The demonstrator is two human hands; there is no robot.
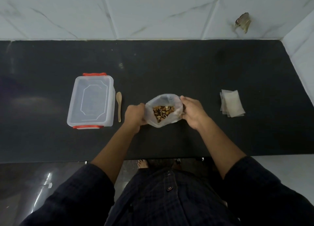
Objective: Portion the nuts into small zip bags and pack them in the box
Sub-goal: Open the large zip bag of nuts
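The left hand and the right hand each pinch one side of the mouth of a large translucent plastic bag, fingers curled over its rim and pulling it wide so the brown mixed nuts show inside. The bag sits on the black countertop, between the two wrists. Just left of it lies a small pale wooden spoon, and beside that a clear rectangular plastic box with red clips, its lid on. Well to the right lies a loose stack of small clear zip bags, untouched. The soft bag looks unable to stand alone; if either hand lets go to reach for the spoon, the mouth may slump and spill nuts across the counter.
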